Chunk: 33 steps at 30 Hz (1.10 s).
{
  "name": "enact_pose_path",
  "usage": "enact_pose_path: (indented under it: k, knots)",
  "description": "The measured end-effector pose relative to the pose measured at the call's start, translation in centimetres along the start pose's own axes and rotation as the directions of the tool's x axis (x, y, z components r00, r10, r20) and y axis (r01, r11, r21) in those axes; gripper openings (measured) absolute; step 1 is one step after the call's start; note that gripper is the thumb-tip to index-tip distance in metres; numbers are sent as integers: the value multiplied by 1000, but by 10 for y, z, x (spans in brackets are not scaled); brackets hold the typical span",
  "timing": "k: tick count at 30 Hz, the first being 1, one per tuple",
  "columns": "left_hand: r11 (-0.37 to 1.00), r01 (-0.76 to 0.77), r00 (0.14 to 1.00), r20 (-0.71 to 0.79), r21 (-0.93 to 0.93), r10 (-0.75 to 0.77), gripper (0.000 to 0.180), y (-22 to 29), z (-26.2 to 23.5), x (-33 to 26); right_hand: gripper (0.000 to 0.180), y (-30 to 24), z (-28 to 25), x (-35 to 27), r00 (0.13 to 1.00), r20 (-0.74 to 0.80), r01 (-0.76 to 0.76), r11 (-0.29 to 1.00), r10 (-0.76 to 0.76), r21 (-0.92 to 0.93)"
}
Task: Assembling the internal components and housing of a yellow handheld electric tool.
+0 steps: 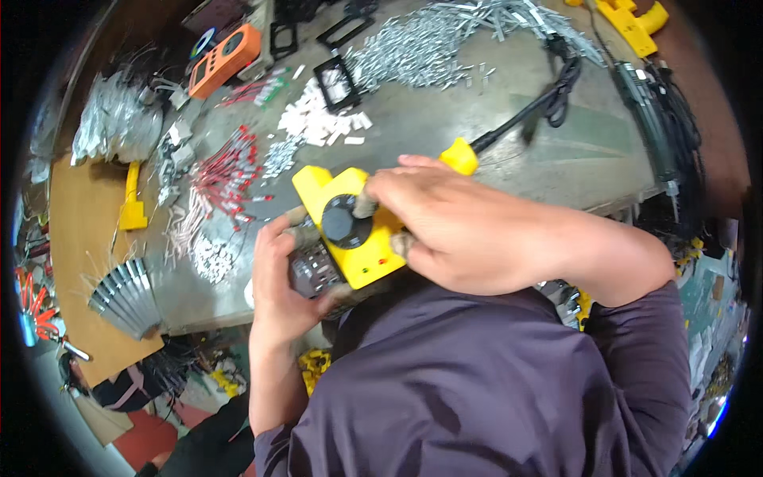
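While both hands work at the near edge, the grey bench carries loose stock: one heap of metal pins, one scatter of white clips, red-tipped wires, two black frames, one orange meter. One yellow housing sits between the hands. Left hand grips its underside; right hand fingers close on its black dial.

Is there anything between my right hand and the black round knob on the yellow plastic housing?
Nothing visible does. The right hand already has its fingertips at the black round knob on the yellow plastic housing, while the left hand grips the housing from below.
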State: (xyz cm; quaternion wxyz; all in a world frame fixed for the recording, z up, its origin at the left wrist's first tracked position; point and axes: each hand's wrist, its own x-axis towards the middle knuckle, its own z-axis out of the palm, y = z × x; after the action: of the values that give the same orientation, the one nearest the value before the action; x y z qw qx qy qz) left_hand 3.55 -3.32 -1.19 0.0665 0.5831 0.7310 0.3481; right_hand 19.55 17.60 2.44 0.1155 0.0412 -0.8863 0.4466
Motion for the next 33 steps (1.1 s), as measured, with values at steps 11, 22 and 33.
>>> enact_pose_path:
  k: [11, 22, 33]
  knots:
    - [987, 24, 1000, -19, 160, -21, 70, 4, -9, -11, 54, 38, -114, -56, 975, -170, -224, 635, 145, -740]
    - [583, -134, 549, -430, 801, 717, 28, 10, -8, -51, 32, 43, -115, -115, 781, -287, 165, 627, -555, -761]
    - [610, -10, 692, -435, 793, 576, 40, -2, -55, -127, 33, 25, -96, -64, 690, -323, 304, 665, -647, -683]
